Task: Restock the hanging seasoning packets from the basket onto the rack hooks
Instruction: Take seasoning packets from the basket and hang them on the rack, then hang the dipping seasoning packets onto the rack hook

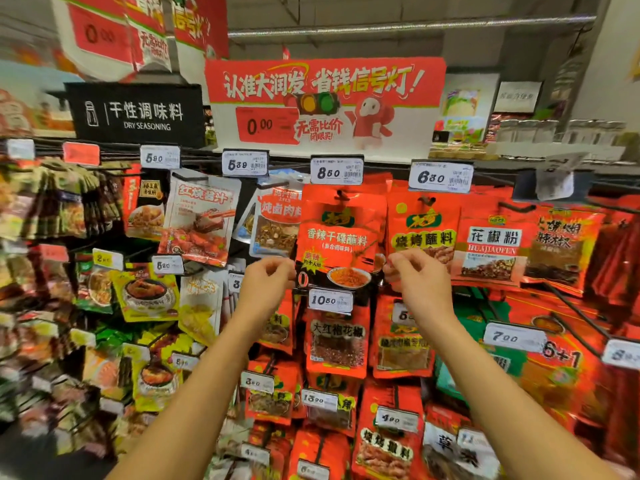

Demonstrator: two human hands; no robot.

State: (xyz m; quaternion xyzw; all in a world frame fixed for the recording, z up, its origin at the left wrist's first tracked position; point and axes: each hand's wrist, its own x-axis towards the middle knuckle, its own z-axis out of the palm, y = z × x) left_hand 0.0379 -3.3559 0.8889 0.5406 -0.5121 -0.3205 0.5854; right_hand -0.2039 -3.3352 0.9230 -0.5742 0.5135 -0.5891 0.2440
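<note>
Rack [346,161] hooks mostly full, left edge to right. Left hand [268,273] pinches the left lower edge of the red dipping-spice packet [337,233]; right hand [414,271] pinches its right lower edge. Packet's hole looks seated on the hook under the 8.50 tag [336,170], in the rack's top row, middle. Basket not in view, so can't tell how much stock remains. Judgement: this packet nearly hung, just straightening.
</note>
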